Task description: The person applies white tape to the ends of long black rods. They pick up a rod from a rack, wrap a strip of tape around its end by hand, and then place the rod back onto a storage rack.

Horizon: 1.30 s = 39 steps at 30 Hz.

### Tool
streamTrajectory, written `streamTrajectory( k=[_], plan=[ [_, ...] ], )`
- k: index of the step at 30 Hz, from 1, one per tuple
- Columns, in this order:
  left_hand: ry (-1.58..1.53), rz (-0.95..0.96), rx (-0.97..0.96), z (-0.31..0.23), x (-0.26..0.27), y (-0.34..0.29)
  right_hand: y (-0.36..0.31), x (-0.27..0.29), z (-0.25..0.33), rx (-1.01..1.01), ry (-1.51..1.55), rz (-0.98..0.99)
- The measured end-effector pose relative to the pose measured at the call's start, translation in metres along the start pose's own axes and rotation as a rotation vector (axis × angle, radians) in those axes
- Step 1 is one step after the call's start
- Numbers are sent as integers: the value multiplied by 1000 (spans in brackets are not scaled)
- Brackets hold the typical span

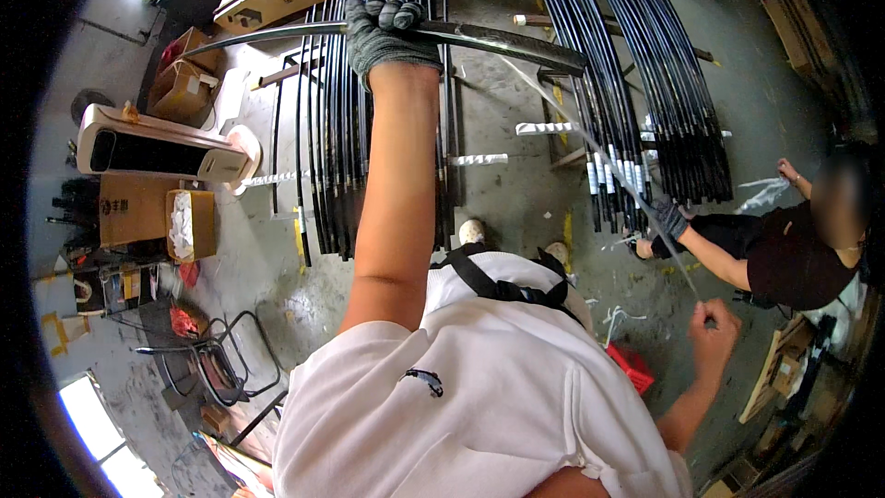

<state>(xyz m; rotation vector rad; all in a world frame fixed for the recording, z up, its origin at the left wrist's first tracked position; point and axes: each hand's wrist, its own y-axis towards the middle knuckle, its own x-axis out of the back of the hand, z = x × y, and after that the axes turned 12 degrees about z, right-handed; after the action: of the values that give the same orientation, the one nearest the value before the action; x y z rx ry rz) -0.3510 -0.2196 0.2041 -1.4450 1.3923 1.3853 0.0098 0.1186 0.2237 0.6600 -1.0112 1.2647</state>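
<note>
My left hand (387, 32), in a grey knit glove, is wrapped around a long, dark, glossy pole (507, 40). It holds the pole raised crosswise at arm's length, above other dark poles (341, 148) laid side by side on a rack. My right hand (715, 337) is bare and closed at the lower right, around the end of a thin, pale, translucent strip (604, 148). That strip stretches taut from the pole's underside, right of my left hand, down to my right fist. Its contact with the pole is too fine to make out.
More dark poles (668, 92), some with white-wrapped ends, rest at right. A co-worker (793, 258) sits beside them, one gloved hand near the strip, the other holding white film. A beige heater-like appliance (166, 149), cartons and a black-framed chair (226, 360) stand left. A red container (631, 367) sits beside me.
</note>
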Motion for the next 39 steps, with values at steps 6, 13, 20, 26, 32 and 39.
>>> streamTrajectory(
  k=[6,13,20,26,32,39],
  plan=[
    [-1,-50,299,0,30,-7,3,-11,-25,-141,-69,-19],
    [259,-103,-78,-35,22,12,-21,4,-70,-340,128,-50],
    [254,-171,94,-63,62,16,-136,-105,-234,-1063,162,627],
    [1024,-251,286,-143,231,-3,-250,-135,-318,-1351,203,658],
    [657,-796,355,-157,356,-77,-241,-126,-347,-1376,329,495],
    [1834,-588,546,-152,433,-130,-97,-89,-289,-999,285,200]
  ],
)
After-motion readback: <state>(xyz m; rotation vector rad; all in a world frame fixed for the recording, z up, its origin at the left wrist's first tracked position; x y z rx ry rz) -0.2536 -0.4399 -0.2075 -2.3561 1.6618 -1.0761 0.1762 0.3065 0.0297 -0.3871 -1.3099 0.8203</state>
